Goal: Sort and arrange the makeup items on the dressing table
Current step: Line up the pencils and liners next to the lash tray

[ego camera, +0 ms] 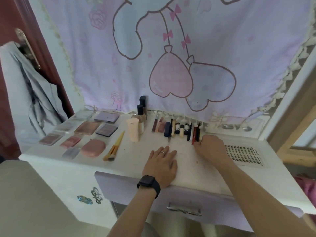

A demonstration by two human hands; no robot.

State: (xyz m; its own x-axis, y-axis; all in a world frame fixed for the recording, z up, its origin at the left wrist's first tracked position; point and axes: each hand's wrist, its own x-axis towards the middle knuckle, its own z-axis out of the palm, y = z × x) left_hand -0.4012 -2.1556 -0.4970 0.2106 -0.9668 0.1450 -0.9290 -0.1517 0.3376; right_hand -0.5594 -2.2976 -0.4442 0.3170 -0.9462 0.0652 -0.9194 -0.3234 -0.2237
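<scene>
Pink and mauve flat palettes point(87, 128) crowd the 9 o'clock edge of the white counter point(191, 170). The left hand point(160, 164) lies spread flat on bare top at centre. At 1 o'clock the right hand point(212, 147) covers the end of a row of slim lipsticks and pencils point(177, 128); fingertips hidden, grip unclear.

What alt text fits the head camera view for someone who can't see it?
A person's left hand lies flat on a white dressing table while the right hand reaches a row of lipsticks and pencils. Palettes, a pink compact and a makeup brush lie at left.
</scene>
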